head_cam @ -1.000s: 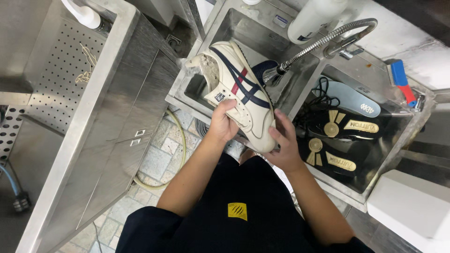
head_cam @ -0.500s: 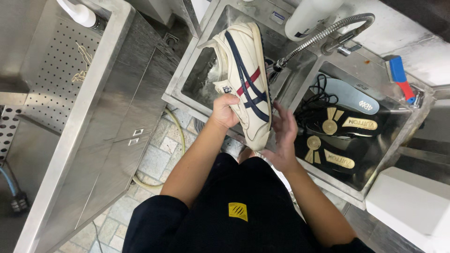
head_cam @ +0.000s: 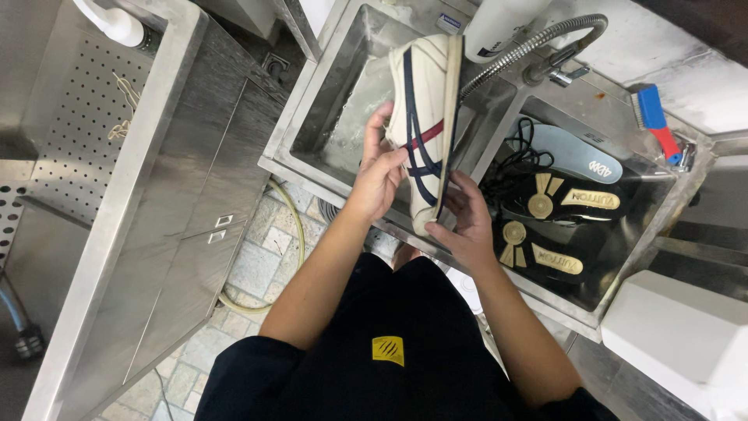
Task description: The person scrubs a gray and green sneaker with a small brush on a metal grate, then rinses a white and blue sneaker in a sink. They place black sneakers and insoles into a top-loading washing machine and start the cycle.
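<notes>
**Room around the sink**

The left basin (head_cam: 327, 125) lies open beneath the shoe (head_cam: 425, 117). The spring hose (head_cam: 530, 47) arches just right of it. Black insoles (head_cam: 553, 226) and laces crowd the right basin (head_cam: 662, 210).

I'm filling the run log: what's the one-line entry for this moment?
left hand: holds sneaker side | right hand: holds heel end | sneaker: on edge over left sink basin

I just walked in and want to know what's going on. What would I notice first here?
A cream sneaker with dark blue and red stripes, held on its side over the left steel sink basin by the left hand and right hand. In the right basin lie black insoles with gold marks and a pale blue insole. A blue and red brush rests behind them.
</notes>
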